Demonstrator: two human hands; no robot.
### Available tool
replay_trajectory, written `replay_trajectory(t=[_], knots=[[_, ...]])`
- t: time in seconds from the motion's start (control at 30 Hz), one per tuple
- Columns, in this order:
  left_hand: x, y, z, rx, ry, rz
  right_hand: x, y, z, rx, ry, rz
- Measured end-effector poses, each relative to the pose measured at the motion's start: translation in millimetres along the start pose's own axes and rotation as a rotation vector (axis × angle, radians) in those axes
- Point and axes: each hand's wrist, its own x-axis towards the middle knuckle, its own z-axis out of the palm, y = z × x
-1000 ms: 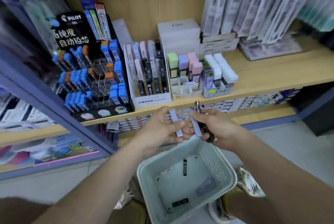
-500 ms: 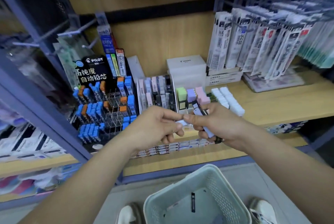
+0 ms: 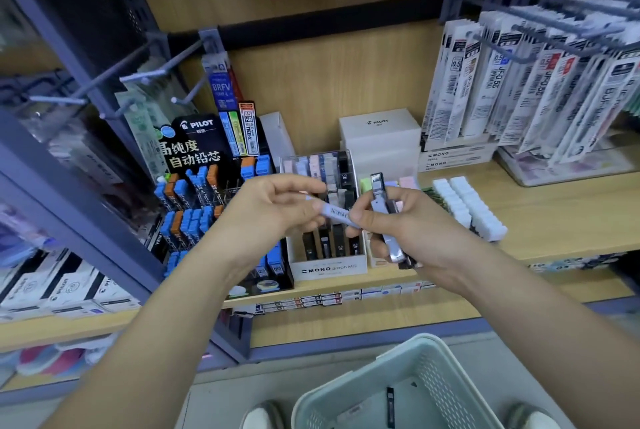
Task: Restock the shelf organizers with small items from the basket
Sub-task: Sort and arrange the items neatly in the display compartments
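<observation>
At frame centre, the left hand (image 3: 273, 210) pinches one end of a lavender lead case (image 3: 334, 212) between thumb and fingertips. The right hand (image 3: 415, 231) touches its other end with the thumb while its curled fingers clutch a bundle of lead cases (image 3: 382, 217). Both hands are in front of the MONO graph organizer (image 3: 329, 268). At bottom centre, the pale green basket (image 3: 346, 390) holds a black lead case (image 3: 390, 408).

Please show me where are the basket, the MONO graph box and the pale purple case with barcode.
basket (image 3: 362, 371): head view, on its pale green rim.
MONO graph box (image 3: 329, 268): head view, on its white front label.
pale purple case (image 3: 335, 213): head view, on its barcode.
</observation>
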Motion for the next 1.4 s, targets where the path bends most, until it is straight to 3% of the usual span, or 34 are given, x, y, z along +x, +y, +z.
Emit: replay_trajectory(t=[0.13,0.27,0.43,0.63,0.9,1.17,1.4], knots=[[4,0,-13,-0.064,0.057,-0.041,2,-1,7,-0.127,0.023,-0.077],[3,-1,-15,-0.01,0.108,0.034,5,1,11,-0.148,0.03,-0.059],[9,-2,-29,0.329,0.372,0.217,12,-2,6,-0.01,0.153,0.097],[35,5,-33,0.601,0.485,0.281,10,-16,-2,0.212,0.123,0.248],[55,-20,-32,1.016,0.34,0.278,14,-15,-9,0.265,0.091,0.263],[45,-17,-35,1.037,0.243,0.276,11,-18,-6,0.246,0.083,0.241],[47,-39,-24,1.286,0.135,0.286,6,-17,-2,0.247,0.034,0.236]])
